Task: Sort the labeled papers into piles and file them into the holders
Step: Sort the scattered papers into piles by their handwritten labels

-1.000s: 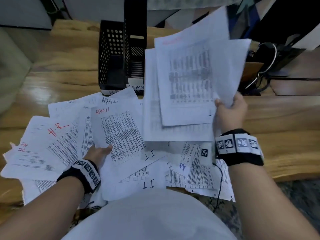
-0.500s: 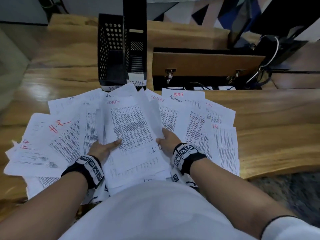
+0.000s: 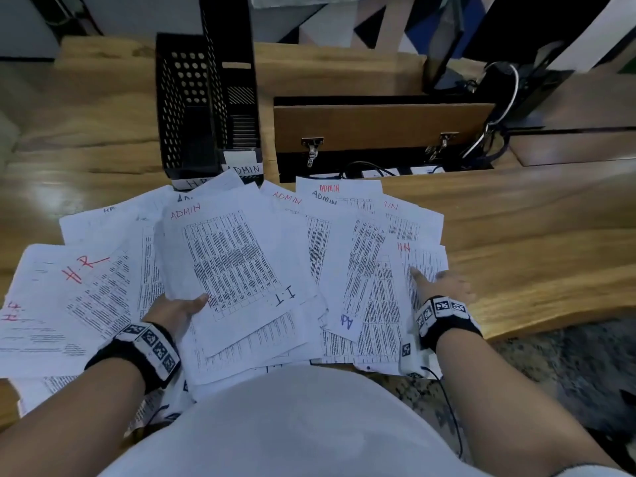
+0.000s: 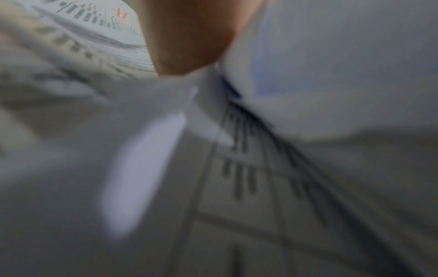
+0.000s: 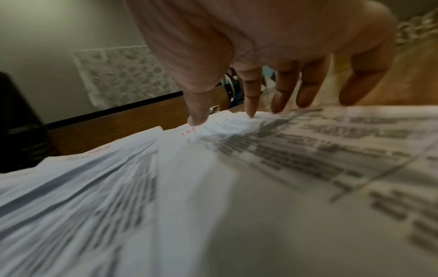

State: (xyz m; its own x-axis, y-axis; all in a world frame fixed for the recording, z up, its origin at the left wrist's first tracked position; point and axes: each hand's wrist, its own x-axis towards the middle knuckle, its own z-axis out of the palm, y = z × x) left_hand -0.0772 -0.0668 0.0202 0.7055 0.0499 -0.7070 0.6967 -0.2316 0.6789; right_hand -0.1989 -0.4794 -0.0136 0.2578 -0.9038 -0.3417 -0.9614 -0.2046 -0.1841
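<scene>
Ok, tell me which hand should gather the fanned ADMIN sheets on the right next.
Probably the right hand. It already rests with fingers spread on the ADMIN sheets. The left hand is occupied at the edge of the middle sheet, farther away.

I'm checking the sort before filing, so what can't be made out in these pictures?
- Head view: left hand fingers, hidden under the ADMIN sheet.
- Head view: label of the sheet under the right hand, partly covered; only "IN" shows.
- Left wrist view: printed text, blurred.
- Head view: the holders' insides, too dark.
</scene>
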